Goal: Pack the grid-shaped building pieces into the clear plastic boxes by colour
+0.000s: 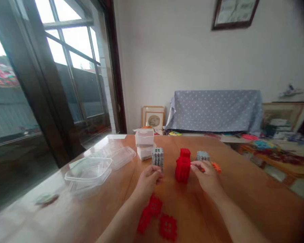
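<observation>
Fingers of the left hand (150,177) look pinched near the front grey stack (157,158), grip unclear; the right's (205,172) nearly close beside the red stack (182,170). Three red pieces (168,226) lie unstacked toward the desk's (192,209) near edge.

The table (200,209) was smooth, glossy brown wood, shiniest along its left edge. Near that edge, the tubs (88,172) were thin, clear, glossy plastic. The red stack (182,170) and grey stack (157,158) looked plastic, their sides ridged; the red tiles (155,205) towards the near edge looked plastic too. Beyond the far edge, the dotted cloth (215,111) looked matt.
</observation>
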The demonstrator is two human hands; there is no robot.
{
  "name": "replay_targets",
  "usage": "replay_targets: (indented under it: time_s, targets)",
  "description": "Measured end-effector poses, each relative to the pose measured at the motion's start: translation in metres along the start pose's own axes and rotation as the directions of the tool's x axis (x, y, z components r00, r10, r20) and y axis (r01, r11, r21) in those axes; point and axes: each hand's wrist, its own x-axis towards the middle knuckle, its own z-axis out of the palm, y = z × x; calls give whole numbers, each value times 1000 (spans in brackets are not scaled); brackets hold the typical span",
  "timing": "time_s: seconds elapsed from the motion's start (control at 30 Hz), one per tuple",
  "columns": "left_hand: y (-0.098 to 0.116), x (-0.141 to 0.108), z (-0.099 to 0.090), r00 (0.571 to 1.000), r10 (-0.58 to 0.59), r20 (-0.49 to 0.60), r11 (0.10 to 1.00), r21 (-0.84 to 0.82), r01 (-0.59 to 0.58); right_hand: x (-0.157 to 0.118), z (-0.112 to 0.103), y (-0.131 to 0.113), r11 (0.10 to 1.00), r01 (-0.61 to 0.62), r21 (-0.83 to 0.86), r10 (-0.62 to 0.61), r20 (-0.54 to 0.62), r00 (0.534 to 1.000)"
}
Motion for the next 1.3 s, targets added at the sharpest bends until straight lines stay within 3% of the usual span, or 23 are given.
replay_targets:
  time_s: [0.5,0.73,0.83,0.9,1.0,1.1,1.2,1.3]
  targets:
    - [-4,-3,-2,1000,18,-19,1000,8,-18,-2,4,-2,999,-26,26,24,41,999]
    - [0,2,-9,999,22,-36,1000,6,-22,-10,-7,-40,1000,-13,16,13,26,1000]
    - [3,4,-16,999,19,-44,999,32,-18,-21,-7,-65,998,15,64,-26,179,983]
    - [3,5,-20,999,22,-33,997,78,-19,-30,-7,-84,996,22,81,-52,395,917]
    - [0,6,-22,999,46,-15,987,155,-43,-43,-8,-108,997,58,58,-82,725,683]
    - [-3,7,-22,998,56,6,979,198,-56,-54,-10,-123,994,113,-8,-52,855,516]
    - [-7,9,-22,998,59,36,973,221,-66,-62,-10,-127,988,152,-40,-35,887,461]
    - [-11,10,-21,996,65,61,967,241,-78,-66,-9,-126,984,167,-56,-30,880,474]
